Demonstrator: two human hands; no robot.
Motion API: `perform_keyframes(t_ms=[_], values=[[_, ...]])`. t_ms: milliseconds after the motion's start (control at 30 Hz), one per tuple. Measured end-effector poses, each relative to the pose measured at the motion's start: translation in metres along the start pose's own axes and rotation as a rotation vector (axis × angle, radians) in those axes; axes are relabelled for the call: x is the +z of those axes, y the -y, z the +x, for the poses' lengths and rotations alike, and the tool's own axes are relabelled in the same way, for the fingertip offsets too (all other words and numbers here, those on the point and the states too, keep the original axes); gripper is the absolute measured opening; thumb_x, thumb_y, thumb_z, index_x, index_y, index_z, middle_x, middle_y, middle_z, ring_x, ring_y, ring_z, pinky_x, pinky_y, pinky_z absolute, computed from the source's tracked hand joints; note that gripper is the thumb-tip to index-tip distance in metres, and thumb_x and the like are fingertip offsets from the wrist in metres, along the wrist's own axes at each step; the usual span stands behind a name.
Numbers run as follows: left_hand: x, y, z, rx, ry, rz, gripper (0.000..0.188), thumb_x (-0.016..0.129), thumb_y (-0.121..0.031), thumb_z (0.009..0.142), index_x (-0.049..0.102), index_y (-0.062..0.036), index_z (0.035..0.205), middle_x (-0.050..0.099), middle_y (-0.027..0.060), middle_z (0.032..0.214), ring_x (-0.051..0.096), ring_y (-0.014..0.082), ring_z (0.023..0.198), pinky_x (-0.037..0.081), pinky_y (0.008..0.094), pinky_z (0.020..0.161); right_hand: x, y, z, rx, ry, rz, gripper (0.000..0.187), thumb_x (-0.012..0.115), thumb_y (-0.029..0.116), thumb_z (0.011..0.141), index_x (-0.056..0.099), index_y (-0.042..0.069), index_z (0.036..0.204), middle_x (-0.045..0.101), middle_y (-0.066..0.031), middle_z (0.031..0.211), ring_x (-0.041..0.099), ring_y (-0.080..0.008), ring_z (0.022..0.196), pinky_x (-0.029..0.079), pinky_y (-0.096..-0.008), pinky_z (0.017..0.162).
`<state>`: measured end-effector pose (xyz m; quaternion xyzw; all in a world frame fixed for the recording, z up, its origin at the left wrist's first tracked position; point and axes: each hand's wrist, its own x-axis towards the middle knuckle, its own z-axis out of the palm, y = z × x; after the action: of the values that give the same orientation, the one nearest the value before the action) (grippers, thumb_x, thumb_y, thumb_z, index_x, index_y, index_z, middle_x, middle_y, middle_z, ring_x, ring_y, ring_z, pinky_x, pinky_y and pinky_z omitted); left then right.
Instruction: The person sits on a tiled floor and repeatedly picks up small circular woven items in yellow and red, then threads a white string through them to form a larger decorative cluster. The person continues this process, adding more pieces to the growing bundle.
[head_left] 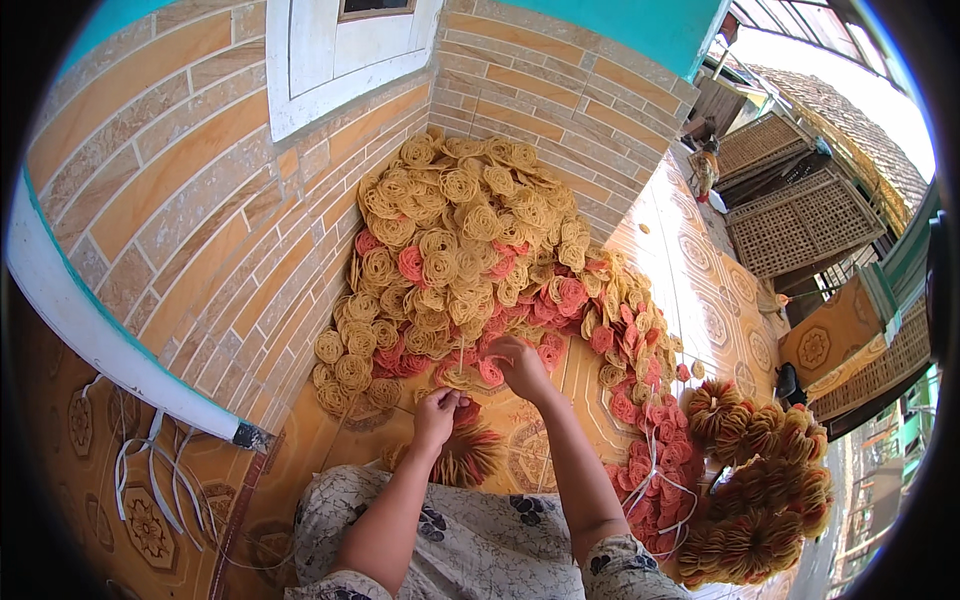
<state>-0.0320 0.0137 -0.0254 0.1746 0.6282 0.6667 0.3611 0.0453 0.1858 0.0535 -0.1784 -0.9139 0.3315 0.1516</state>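
Observation:
My left hand (436, 418) is closed in a pinch just above a round bundle of yellow and red crackers (472, 452) at my lap. What its fingertips grip is too small to make out. A little farther off and to the right, my right hand (522, 368) has its fingers bent inward; whatever they hold is hidden. Beyond both hands rises a large heap of curly, round yellow crackers (470, 215), with pink crackers (565, 297) mixed in along its lower and right parts. A loose yellow cracker (455, 378) shows between the hands.
Several tied cracker bundles (755, 540) sit at my right, beside flat pink crackers (655, 465) with white string (655, 470) over them. More white strips (160, 470) lie on the left floor. A tiled wall (200, 160) backs the heap. Woven racks (805, 222) stand at the far right.

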Motion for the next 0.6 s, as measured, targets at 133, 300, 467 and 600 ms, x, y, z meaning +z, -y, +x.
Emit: perform_keyframes(t_ms=[133,300,467,600], values=[[0.000,0.004,0.004,0.051,-0.042,0.040,0.022,0.054,-0.015,0.096,0.066,0.0027,0.097,0.069,0.0055,0.080,0.061,0.0106,0.074,0.047,0.0266,0.072,0.027,0.014,0.044,-0.049,-0.414,-0.252,0.047,0.068,0.008,0.079,0.053,0.008,0.124,0.052,-0.0174,0.125,0.051,-0.0341,0.116,0.044,-0.0412,0.096],[-0.006,0.007,0.006,0.052,-0.059,0.144,0.024,0.055,-0.019,0.096,0.067,0.0020,0.096,0.070,0.0055,0.078,0.062,0.0111,0.072,0.047,0.0272,0.070,0.039,0.009,0.081,-0.104,-0.387,-0.585,0.042,0.062,0.013,0.084,0.051,0.008,0.124,0.049,-0.0177,0.128,0.048,-0.0376,0.116,0.040,-0.0435,0.099],[-0.007,0.003,0.004,-0.012,0.126,0.152,0.023,0.055,-0.018,0.096,0.067,0.0013,0.098,0.067,0.0018,0.079,0.059,0.0084,0.074,0.046,0.0242,0.072,0.021,-0.029,0.033,0.151,-0.341,-0.337,0.031,0.057,0.011,0.088,0.055,0.003,0.118,0.065,-0.0135,0.099,0.062,-0.0328,0.086,0.048,-0.0419,0.077],[-0.003,-0.004,-0.003,-0.120,0.387,0.182,0.023,0.055,-0.018,0.097,0.067,0.0019,0.099,0.066,0.0005,0.080,0.058,0.0077,0.074,0.045,0.0230,0.073,0.000,-0.059,-0.038,0.559,-0.179,0.469,0.026,0.058,0.020,0.093,0.061,0.000,0.110,0.069,-0.0108,0.086,0.066,-0.0192,0.069,0.051,-0.0339,0.061]])
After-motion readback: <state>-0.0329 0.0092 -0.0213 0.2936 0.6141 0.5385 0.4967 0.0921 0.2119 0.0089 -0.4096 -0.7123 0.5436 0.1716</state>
